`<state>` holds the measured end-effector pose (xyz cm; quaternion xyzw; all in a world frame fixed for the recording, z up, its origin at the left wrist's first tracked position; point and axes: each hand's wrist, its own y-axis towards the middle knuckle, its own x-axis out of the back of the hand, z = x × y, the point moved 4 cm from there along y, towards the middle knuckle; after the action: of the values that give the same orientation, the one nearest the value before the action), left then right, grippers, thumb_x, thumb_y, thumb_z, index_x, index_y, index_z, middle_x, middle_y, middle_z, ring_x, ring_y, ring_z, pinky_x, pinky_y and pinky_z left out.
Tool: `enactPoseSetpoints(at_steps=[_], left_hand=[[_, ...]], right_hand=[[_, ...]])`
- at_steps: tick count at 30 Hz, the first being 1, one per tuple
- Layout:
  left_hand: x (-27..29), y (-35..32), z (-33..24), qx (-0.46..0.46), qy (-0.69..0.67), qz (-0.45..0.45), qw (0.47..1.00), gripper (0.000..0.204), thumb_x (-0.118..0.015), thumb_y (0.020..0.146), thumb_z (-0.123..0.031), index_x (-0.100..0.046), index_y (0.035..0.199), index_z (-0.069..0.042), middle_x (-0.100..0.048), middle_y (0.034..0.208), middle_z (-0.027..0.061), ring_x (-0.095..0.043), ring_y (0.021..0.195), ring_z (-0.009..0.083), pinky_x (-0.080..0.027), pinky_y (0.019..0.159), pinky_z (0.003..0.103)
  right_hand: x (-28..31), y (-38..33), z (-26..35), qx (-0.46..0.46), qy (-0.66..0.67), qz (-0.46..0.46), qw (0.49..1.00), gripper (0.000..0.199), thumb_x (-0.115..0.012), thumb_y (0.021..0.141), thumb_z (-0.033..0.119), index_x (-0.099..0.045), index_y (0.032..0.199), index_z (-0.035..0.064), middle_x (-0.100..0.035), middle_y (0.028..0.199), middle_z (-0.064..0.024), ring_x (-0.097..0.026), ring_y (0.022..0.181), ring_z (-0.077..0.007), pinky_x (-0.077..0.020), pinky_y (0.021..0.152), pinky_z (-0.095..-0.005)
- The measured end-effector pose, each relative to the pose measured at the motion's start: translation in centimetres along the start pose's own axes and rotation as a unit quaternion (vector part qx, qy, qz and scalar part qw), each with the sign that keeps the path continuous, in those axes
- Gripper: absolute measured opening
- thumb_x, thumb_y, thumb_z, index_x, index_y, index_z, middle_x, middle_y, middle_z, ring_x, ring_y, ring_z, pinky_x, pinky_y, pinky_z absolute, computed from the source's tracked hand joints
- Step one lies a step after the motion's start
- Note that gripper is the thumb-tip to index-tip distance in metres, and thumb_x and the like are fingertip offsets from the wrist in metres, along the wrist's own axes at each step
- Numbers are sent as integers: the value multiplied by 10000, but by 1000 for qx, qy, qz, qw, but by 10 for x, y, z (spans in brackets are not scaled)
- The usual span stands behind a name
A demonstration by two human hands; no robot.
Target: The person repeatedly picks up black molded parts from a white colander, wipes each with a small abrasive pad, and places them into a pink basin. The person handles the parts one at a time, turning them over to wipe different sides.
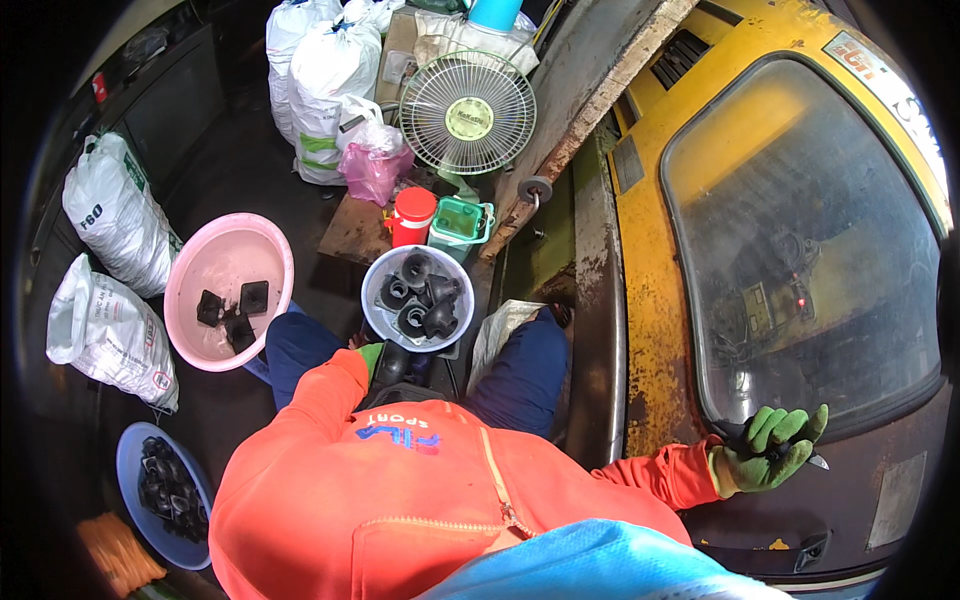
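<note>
My right hand (772,452), in a green glove, is stretched far out to the right in front of the yellow machine. Its fingers are curled around a small knife (819,462); only the pale blade tip shows clearly, beside dark material in the palm. Close to my lap, my left hand (370,357) shows only a strip of green glove. It grips a black rubber part (391,366), though the fingers are mostly hidden. Just beyond stands a pale basin (372,322) holding several black cone-shaped rubber parts (415,290).
A pink tub (185,310) with several black pieces stands left, near white sacks (120,335). A blue basin (135,500) of black parts sits lower left. Ahead are a red jug (412,215), a green container (460,220) and a fan (468,115). The rusty yellow machine (655,380) borders the right.
</note>
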<state>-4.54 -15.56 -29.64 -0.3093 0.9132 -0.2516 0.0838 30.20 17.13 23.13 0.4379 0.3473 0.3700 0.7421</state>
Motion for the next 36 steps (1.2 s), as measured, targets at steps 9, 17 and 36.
enactPoseSetpoints(at_steps=[9, 17, 36], left_hand=[[1, 7, -3, -13, 0, -1, 1000, 285, -523, 934, -281, -633, 1077, -60, -655, 1082, 129, -645, 962, 248, -541, 757, 421], [1, 3, -1, -10, 7, 3, 1000, 276, -524, 935, -273, -636, 1070, -60, -658, 1074, 130, -649, 951, 241, -544, 750, 409], [5, -8, -70, -147, -238, 74, 957, 208, -615, 851, -134, -659, 1030, -37, -675, 959, 91, -657, 857, 187, -546, 718, 347]], right_hand=[[0, 1, -3, 7, 3, 27, 1000, 470, -437, 985, 159, -366, 1374, -97, -383, 718, -21, -343, 484, -77, -285, 431, -217], [0, 2, -1, 14, 14, 31, 999, 453, -423, 987, 149, -387, 1364, -99, -387, 711, -24, -353, 484, -85, -291, 432, -221], [-6, 4, -19, -19, 73, 4, 997, 483, -525, 924, 145, -435, 1319, -117, -353, 681, -19, -303, 471, -92, -261, 433, -236]])
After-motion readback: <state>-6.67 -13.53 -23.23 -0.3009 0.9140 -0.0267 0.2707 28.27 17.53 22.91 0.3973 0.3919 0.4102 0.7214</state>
